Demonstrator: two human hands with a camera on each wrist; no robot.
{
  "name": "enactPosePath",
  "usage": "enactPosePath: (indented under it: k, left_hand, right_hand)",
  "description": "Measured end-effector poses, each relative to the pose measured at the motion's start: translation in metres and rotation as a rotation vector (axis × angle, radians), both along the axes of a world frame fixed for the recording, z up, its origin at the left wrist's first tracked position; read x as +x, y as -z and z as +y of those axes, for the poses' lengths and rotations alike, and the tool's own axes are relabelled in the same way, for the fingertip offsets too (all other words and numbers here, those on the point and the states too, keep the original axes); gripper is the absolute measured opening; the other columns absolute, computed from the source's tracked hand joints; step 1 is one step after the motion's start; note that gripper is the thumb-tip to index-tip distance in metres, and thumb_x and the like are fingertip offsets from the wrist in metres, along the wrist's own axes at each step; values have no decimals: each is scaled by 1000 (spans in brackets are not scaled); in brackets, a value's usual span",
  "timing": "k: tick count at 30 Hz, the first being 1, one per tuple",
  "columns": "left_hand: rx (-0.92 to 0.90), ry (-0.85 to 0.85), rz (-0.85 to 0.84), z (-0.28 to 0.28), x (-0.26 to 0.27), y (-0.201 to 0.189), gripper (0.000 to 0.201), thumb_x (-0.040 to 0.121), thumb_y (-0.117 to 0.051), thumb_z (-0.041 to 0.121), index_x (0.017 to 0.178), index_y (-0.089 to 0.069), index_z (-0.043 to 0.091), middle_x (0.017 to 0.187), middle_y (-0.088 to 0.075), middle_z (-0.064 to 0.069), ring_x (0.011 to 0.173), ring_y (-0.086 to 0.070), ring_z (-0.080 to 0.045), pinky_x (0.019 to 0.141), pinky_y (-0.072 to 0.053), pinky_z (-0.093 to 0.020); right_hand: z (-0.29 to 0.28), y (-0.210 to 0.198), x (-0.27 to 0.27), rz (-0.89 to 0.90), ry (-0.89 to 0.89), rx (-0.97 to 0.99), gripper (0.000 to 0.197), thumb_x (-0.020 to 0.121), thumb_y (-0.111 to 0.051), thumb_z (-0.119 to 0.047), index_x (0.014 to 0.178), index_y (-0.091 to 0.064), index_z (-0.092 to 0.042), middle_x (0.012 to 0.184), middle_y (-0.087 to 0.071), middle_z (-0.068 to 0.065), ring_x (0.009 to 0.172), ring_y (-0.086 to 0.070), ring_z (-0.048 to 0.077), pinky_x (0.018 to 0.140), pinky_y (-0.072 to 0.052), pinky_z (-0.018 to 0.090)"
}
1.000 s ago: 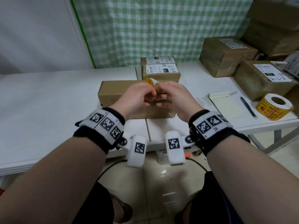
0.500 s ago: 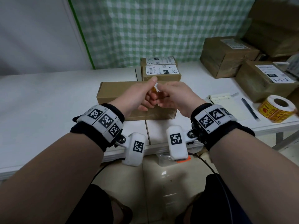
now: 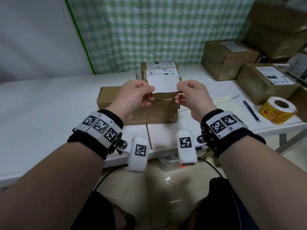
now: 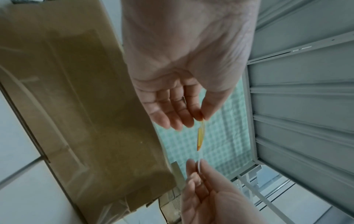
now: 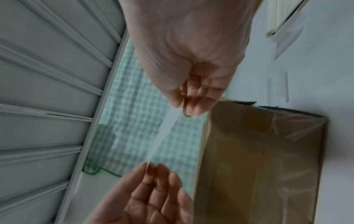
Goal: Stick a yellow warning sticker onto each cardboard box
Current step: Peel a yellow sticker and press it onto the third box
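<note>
Each bare forearm carries a black fabric wrist cuff point(image 3: 232, 138) fitted with a curved white band bearing three square black-and-white fiducial markers; small labels such as "R1" and "R2" are printed beside the markers on the right-hand band. A white, rounded camera pod point(image 3: 186, 147) with one fiducial marker hangs from the inner side of each cuff on a metal bracket secured by screws. A thin black cable point(image 3: 214, 168) runs from the right pod, and the person wears dark shorts point(image 3: 221, 211).
</note>
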State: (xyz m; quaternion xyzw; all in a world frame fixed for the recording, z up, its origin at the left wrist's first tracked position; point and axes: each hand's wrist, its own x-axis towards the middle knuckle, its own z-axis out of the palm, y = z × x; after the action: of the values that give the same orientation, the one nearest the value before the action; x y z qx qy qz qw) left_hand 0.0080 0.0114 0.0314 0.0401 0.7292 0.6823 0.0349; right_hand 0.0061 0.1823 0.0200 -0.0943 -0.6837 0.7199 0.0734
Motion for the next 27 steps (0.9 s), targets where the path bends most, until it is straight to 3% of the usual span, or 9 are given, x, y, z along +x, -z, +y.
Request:
enactPosePath:
  k: [5,8,12,14,16,18,20,22,27]
  left_hand:
    - [25,-48,30,6,-1,-4,23,87,-59,9,65,-54,14,65,-62,-3,59,-61,-10,57,-52,-21]
    - [-3,-41,43,10,-1,-4,20,86,-60,9,67,-55,13,65,-61,-3,59,-61,-11,57,-52,-21]
    - [-57,-30,65,15,-1,-1,19,83,-63,9,66,-55,12,64,-58,-3,57,-60,-11,57,-52,-23]
    - [-86,-32,80,17,0,0,19,82,-64,9,66,-55,12,65,-58,-2,58,-59,-11,57,-51,-23]
    - [-105,-38,97,19,1,0,19,82,-64,8,66,-55,12,65,-58,-3,58,-58,-12,57,-51,-24]
    - [-120,-50,116,19,2,0,20,82,-64,7,65,-55,12,64,-58,-2,59,-58,-13,58,-51,-23]
    - [-131,-59,137,19,2,-1,20,81,-64,7,64,-55,12,63,-57,-2,60,-57,-14,58,-51,-23]
    - [-146,-71,164,20,2,-2,20,80,-64,5,64,-55,12,63,-58,-4,60,-56,-15,60,-50,-25]
    - [-235,-109,290,20,4,-3,13,72,-67,12,63,-58,16,62,-57,-4,61,-51,-18,64,-46,-36]
  right_hand:
    - [24,6,-3,33,298,94,18,84,-56,-7,67,-52,-10,62,-55,4,45,-54,10,56,-55,23]
    - [36,14,-5,2,390,224,14,79,-60,-7,66,-56,-11,57,-58,1,46,-60,10,67,-60,31]
    - [44,26,-8,-102,332,335,20,73,-60,-7,57,-59,-18,55,-61,-2,68,-69,22,84,-57,41]
    - [43,30,-7,-141,253,306,12,75,-63,-5,68,-66,-14,63,-61,-2,66,-64,21,86,-57,41]
    - [42,30,-7,-135,231,287,13,77,-65,-5,89,-70,-8,73,-61,-2,61,-60,18,84,-58,39]
    - [38,23,-6,-68,242,283,17,79,-64,-6,96,-69,-6,77,-62,-1,61,-59,16,73,-58,34]
    - [30,10,0,43,237,267,7,80,-64,-9,82,-68,-14,73,-61,-1,62,-58,14,62,-54,26]
    - [18,-4,5,129,168,266,10,80,-66,-13,72,-63,-18,68,-60,-1,59,-57,13,55,-51,22]
    - [-13,-22,17,165,-136,242,16,79,-72,-21,73,-65,-8,60,-61,4,55,-56,12,56,-52,24]
